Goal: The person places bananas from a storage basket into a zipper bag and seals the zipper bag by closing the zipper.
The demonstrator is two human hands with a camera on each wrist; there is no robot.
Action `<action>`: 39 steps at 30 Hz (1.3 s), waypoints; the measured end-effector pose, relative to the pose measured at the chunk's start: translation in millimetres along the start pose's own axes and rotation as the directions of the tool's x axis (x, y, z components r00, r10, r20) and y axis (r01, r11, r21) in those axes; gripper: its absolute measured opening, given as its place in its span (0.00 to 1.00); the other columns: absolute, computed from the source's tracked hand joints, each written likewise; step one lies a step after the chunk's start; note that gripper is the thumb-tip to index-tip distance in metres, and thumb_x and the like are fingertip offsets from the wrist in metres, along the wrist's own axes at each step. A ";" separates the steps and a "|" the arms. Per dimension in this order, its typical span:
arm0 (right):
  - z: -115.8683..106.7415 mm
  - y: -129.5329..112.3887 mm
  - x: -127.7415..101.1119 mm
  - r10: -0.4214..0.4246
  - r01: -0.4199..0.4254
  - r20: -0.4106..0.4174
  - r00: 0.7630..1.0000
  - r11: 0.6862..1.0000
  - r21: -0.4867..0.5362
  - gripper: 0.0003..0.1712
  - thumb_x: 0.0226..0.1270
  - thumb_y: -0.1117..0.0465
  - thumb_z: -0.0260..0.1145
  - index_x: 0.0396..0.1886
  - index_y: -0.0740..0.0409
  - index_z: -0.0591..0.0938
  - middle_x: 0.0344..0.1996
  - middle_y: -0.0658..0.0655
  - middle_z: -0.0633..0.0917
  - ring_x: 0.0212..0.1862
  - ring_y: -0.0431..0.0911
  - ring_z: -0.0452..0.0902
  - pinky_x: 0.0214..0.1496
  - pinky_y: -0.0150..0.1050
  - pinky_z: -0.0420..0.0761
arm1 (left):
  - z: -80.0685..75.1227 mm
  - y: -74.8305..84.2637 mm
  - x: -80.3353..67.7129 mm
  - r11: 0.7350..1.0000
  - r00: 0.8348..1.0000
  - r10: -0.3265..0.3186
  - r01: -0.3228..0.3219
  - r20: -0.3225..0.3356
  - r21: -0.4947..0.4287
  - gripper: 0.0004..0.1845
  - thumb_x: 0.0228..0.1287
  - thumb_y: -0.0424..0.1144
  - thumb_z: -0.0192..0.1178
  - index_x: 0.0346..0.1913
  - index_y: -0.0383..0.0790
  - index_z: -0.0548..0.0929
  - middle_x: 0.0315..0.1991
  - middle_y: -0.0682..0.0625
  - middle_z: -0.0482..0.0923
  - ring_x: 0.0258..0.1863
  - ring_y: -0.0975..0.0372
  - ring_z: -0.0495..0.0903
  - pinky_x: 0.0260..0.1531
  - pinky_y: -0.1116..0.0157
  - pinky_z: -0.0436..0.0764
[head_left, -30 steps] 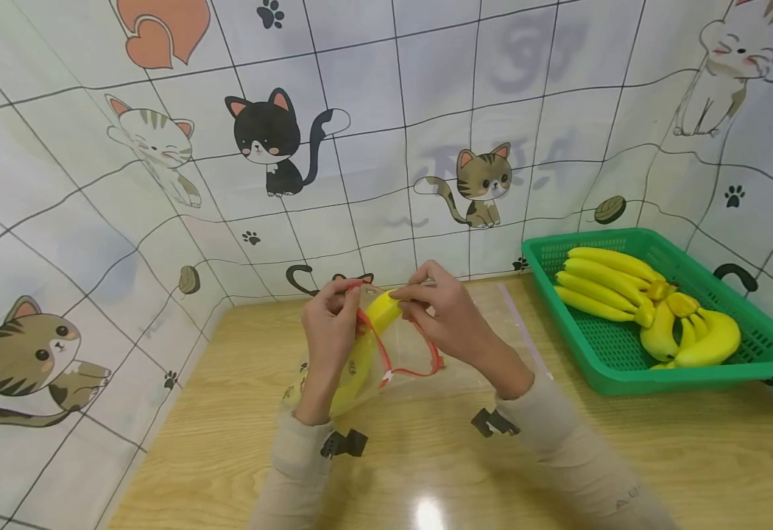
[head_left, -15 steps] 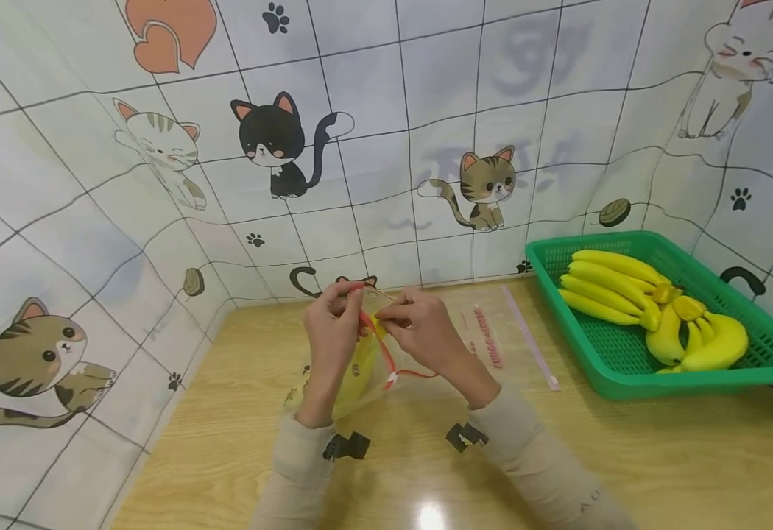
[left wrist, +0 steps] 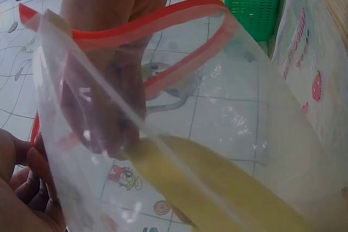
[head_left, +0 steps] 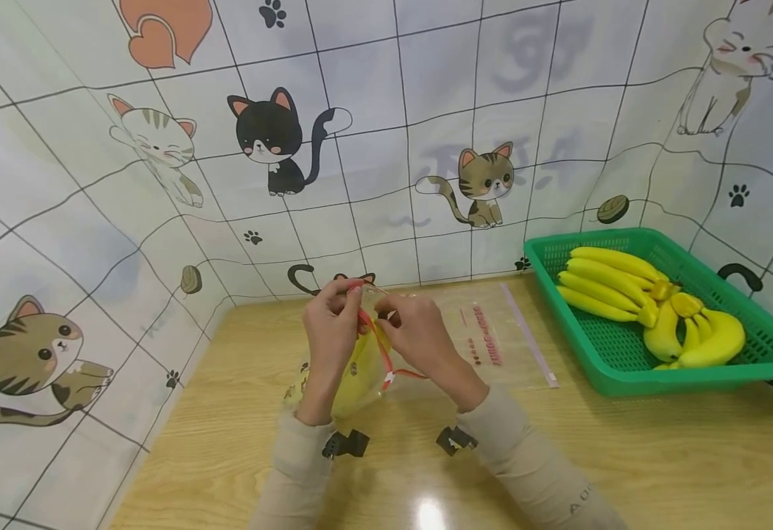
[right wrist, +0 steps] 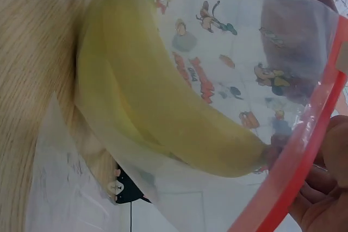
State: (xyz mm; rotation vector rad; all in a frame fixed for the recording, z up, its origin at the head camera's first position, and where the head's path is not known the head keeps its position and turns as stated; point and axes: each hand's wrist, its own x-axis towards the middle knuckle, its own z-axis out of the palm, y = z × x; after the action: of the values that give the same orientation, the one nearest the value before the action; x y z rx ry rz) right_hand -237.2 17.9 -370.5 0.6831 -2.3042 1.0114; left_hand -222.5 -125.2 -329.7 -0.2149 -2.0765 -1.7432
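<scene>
A clear zip bag (right wrist: pixel 217 52) with a red zip edge and small cartoon prints stands over the table, mouth upward. Inside it is a yellow banana (right wrist: pixel 179 118), seen through the plastic, with another yellow curve beside it. My left hand (head_left: pixel 330 324) pinches the red edge at the bag's left side. Through the mouth reaches my right hand (head_left: pixel 419 331); in the left wrist view its fingers (left wrist: pixel 117 139) show inside the plastic, at the upper end of the banana.
On the right stands a green basket (head_left: pixel 592 361) with several yellow bananas (head_left: pixel 608 283). Another clear bag (head_left: pixel 519 346), with a pale purple zip and red print, lies flat on the wooden table (head_left: pixel 241 456). A cat-patterned sheet (head_left: pixel 373 96) covers the wall behind.
My right hand has moved left and lower into the bag's mouth, and the banana's end has sunk below the red edge. The left hand keeps its hold.
</scene>
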 end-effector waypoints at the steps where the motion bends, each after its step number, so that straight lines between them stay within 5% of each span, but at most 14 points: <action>1: 1.3 -0.2 -0.3 -0.007 0.007 0.000 1.000 1.000 -0.022 0.06 0.63 0.69 0.74 0.39 0.59 0.89 0.32 0.54 0.92 0.29 0.42 0.87 0.33 0.35 0.86 | -0.1 3.1 -1.3 1.000 1.000 0.001 -0.001 0.001 -0.002 0.09 0.74 0.29 0.59 0.49 0.27 0.86 0.15 0.44 0.78 0.09 0.66 0.73 0.14 0.75 0.73; 3: 4.1 0.1 -0.8 -0.020 0.020 0.005 1.000 0.998 -0.060 0.05 0.64 0.69 0.72 0.38 0.58 0.88 0.29 0.53 0.90 0.26 0.40 0.83 0.31 0.33 0.83 | -0.1 6.3 -2.6 1.000 1.000 0.005 -0.005 0.000 -0.003 0.09 0.74 0.29 0.59 0.49 0.28 0.87 0.15 0.48 0.78 0.09 0.66 0.73 0.14 0.75 0.73; 7: 7.7 0.6 -0.9 -0.019 0.024 0.051 0.999 0.996 -0.091 0.07 0.64 0.71 0.70 0.38 0.57 0.88 0.28 0.51 0.88 0.25 0.40 0.76 0.29 0.33 0.76 | 1.1 -11.7 2.5 0.999 0.999 0.034 -0.034 -0.001 -0.006 0.09 0.74 0.33 0.61 0.49 0.33 0.88 0.15 0.48 0.77 0.09 0.64 0.73 0.12 0.74 0.71; 10: 7.7 0.1 -0.4 0.031 -0.022 0.129 0.991 0.998 -0.067 0.09 0.64 0.71 0.69 0.40 0.57 0.88 0.31 0.51 0.89 0.28 0.41 0.80 0.30 0.33 0.77 | 1.6 -25.5 6.2 0.997 0.997 0.075 -0.075 -0.003 -0.003 0.08 0.74 0.35 0.62 0.48 0.39 0.89 0.15 0.43 0.78 0.08 0.63 0.74 0.11 0.73 0.69; 15: 5.6 -0.1 1.1 0.071 -0.072 0.255 0.964 0.997 -0.005 0.12 0.66 0.68 0.68 0.48 0.58 0.86 0.33 0.52 0.89 0.31 0.43 0.82 0.32 0.34 0.78 | 2.2 -27.2 6.6 0.993 0.993 0.116 -0.116 0.001 0.012 0.08 0.74 0.34 0.61 0.47 0.42 0.90 0.13 0.46 0.77 0.08 0.62 0.74 0.11 0.70 0.70; 21: 5.7 -0.4 0.9 0.057 -0.079 0.332 0.941 0.996 0.051 0.14 0.70 0.66 0.67 0.54 0.60 0.83 0.48 0.56 0.88 0.48 0.49 0.83 0.50 0.44 0.84 | 2.4 -25.7 5.9 0.994 0.994 0.105 -0.105 -0.007 0.026 0.08 0.74 0.35 0.61 0.47 0.43 0.90 0.13 0.53 0.77 0.09 0.62 0.73 0.12 0.69 0.74; 27: 10.6 4.0 -0.8 0.073 -0.122 0.359 0.931 0.986 0.115 0.18 0.73 0.67 0.63 0.60 0.62 0.80 0.57 0.61 0.84 0.62 0.55 0.80 0.60 0.50 0.85 | 2.1 -25.7 5.5 0.994 0.995 0.101 -0.101 -0.012 0.034 0.08 0.74 0.34 0.61 0.47 0.42 0.90 0.14 0.50 0.77 0.09 0.63 0.73 0.13 0.69 0.75; 39: 12.1 14.6 -3.9 0.052 -0.187 0.507 0.861 0.958 0.218 0.27 0.78 0.63 0.58 0.74 0.52 0.72 0.66 0.55 0.81 0.60 0.47 0.80 0.64 0.49 0.79 | 2.3 -23.3 5.6 0.998 0.998 0.065 -0.064 -0.015 0.022 0.09 0.74 0.35 0.62 0.50 0.36 0.89 0.17 0.39 0.79 0.09 0.64 0.72 0.13 0.72 0.73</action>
State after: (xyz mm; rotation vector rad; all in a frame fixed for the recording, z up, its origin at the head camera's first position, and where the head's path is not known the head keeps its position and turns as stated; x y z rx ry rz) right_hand -246.7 18.2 -387.4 1.0159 -2.7070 1.3416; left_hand -236.8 -128.5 -348.7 -0.2585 -2.0536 -1.6789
